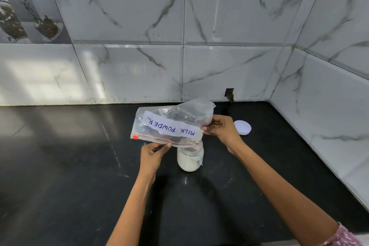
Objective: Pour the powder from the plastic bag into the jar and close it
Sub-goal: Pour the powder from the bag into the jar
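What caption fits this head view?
Both hands tip a "MILK POWDER" bag over an open jar; its lid lies aside.

Plastic bag: clear, white label, blue lettering, red zip strip. Jar: clear, white powder; lid white. Counter: black; wall tiles white, grey-veined.

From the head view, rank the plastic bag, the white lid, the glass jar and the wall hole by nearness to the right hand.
1. Clear plastic bag labelled MILK POWDER: pinched by the right hand.
2. Round white lid: just right of it, on the counter.
3. Glass jar of white powder: below-left, under the bag.
4. Dark wall hole: behind, at the tile base.
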Demonstrator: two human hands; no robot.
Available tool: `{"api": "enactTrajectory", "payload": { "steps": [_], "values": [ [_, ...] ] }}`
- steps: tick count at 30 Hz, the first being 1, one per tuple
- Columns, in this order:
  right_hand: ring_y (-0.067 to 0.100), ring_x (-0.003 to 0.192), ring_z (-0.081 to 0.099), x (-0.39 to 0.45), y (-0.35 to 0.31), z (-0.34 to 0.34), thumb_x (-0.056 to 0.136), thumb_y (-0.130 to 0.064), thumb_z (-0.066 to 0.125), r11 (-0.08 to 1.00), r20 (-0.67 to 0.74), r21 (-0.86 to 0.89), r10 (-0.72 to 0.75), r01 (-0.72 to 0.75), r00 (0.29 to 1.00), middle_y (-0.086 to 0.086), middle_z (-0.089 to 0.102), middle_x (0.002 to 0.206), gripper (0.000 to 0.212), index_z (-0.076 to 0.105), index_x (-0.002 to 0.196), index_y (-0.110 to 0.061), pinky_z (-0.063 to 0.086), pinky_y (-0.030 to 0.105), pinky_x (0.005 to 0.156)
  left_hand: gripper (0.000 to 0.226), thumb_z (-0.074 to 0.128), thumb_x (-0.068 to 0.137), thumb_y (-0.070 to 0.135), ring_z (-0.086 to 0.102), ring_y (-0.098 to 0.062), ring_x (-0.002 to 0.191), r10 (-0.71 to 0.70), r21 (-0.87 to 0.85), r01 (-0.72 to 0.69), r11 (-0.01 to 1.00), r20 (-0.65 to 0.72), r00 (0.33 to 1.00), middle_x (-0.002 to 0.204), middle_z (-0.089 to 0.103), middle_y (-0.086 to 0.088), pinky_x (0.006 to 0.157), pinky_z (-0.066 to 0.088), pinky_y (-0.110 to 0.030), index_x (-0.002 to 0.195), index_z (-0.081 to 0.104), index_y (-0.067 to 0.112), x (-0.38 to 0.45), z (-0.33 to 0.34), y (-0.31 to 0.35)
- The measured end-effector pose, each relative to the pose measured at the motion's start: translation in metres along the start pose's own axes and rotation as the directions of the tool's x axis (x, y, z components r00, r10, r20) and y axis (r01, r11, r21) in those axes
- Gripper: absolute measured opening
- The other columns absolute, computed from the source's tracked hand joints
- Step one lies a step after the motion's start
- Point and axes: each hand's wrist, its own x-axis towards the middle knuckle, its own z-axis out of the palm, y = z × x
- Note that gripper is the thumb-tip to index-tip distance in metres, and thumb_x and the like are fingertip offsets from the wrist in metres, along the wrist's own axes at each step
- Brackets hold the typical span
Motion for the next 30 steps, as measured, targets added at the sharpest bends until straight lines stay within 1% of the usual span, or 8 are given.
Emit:
{"api": "enactTrajectory", "payload": {
  "steps": [3, 9, 14, 17, 20, 25, 28, 30],
  "values": [
    [0.009, 0.076, 0.069, 0.0, -0.005, 0.0, 0.071, 0.007, 0.074, 0.995, -0.049, -0.051, -0.091, 0.088, 0.995, 0.011, 0.072, 0.085, 0.021, 0.07, 0.088, -0.003, 0.055, 0.017, 0.071, 0.017, 0.069, 0.081, 0.005, 0.068, -0.01, 0.098, -0.003, -0.017, 0.003, 1.0, -0.021, 1.0, 0.095, 0.076, 0.003, 0.09, 0.048, -0.025, 0.096, 0.074, 0.012, -0.001, 0.0, 0.001],
    [0.008, 0.074, 0.07, -0.003, -0.004, 0.0, 0.066, 0.006, 0.078, 0.992, -0.023, -0.095, -0.08, 0.078, 0.997, 0.011, 0.072, 0.084, 0.021, 0.07, 0.085, -0.001, 0.056, 0.018, 0.071, 0.015, 0.067, 0.082, 0.001, 0.069, -0.005, 0.086, -0.072, -0.058, 0.067, 0.996, -0.099, 0.992, 0.082, 0.076, 0.007, 0.084, 0.048, -0.023, 0.086, 0.074, 0.013, 0.001, 0.006, 0.002],
    [0.02, 0.076, 0.071, -0.004, -0.005, -0.001, 0.062, 0.004, 0.081, 0.983, -0.044, -0.166, -0.088, 0.079, 0.995, 0.019, 0.072, 0.086, 0.028, 0.068, 0.086, 0.009, 0.058, 0.021, 0.07, 0.015, 0.064, 0.085, 0.003, 0.067, -0.006, 0.092, -0.09, -0.081, 0.083, 0.993, -0.078, 0.993, 0.092, 0.075, 0.003, 0.085, 0.047, -0.021, 0.094, 0.072, 0.011, -0.001, 0.011, 0.001],
    [0.013, 0.069, 0.069, -0.001, -0.007, -0.002, 0.061, 0.004, 0.082, 0.981, -0.092, -0.169, -0.111, 0.095, 0.99, 0.018, 0.071, 0.08, 0.027, 0.067, 0.081, 0.01, 0.057, 0.02, 0.067, 0.016, 0.062, 0.087, 0.004, 0.066, -0.003, 0.09, -0.088, -0.085, 0.082, 0.993, -0.07, 0.994, 0.096, 0.073, 0.001, 0.081, 0.046, -0.018, 0.1, 0.07, 0.007, -0.003, 0.014, -0.001],
    [0.017, 0.07, 0.069, -0.002, -0.007, -0.001, 0.06, 0.004, 0.083, 0.979, -0.083, -0.182, -0.111, 0.095, 0.99, 0.019, 0.071, 0.08, 0.027, 0.066, 0.08, 0.011, 0.058, 0.021, 0.068, 0.017, 0.063, 0.087, 0.006, 0.065, -0.01, 0.096, -0.096, -0.058, 0.091, 0.994, -0.083, 0.992, 0.099, 0.073, -0.002, 0.087, 0.046, -0.024, 0.102, 0.069, 0.006, -0.002, 0.013, -0.002],
    [0.017, 0.071, 0.07, -0.002, -0.008, -0.001, 0.06, 0.002, 0.084, 0.972, -0.081, -0.213, -0.119, 0.1, 0.99, 0.017, 0.071, 0.079, 0.027, 0.066, 0.079, 0.009, 0.058, 0.024, 0.068, 0.015, 0.065, 0.086, 0.007, 0.065, -0.013, 0.097, -0.08, 0.006, 0.081, 0.997, -0.077, 0.994, 0.097, 0.073, 0.0, 0.089, 0.047, -0.028, 0.099, 0.07, 0.009, 0.002, 0.013, 0.001],
    [0.022, 0.071, 0.07, -0.005, -0.008, -0.003, 0.059, 0.002, 0.084, 0.974, -0.081, -0.212, -0.104, 0.085, 0.991, 0.018, 0.071, 0.078, 0.027, 0.064, 0.075, 0.007, 0.059, 0.027, 0.069, 0.014, 0.066, 0.085, 0.008, 0.065, -0.012, 0.092, -0.072, 0.052, 0.076, 0.996, -0.08, 0.994, 0.095, 0.072, 0.0, 0.084, 0.048, -0.027, 0.099, 0.07, 0.009, 0.003, 0.013, 0.003],
    [0.018, 0.069, 0.068, -0.007, -0.006, -0.004, 0.058, -0.001, 0.086, 0.979, -0.147, -0.187, -0.108, 0.08, 0.983, 0.013, 0.07, 0.075, 0.026, 0.064, 0.072, -0.002, 0.058, 0.024, 0.067, 0.013, 0.067, 0.085, 0.008, 0.063, -0.009, 0.08, -0.075, 0.06, 0.081, 0.995, -0.094, 0.993, 0.086, 0.071, 0.002, 0.076, 0.047, -0.023, 0.097, 0.071, 0.006, 0.004, 0.013, 0.002]
  ]
}}
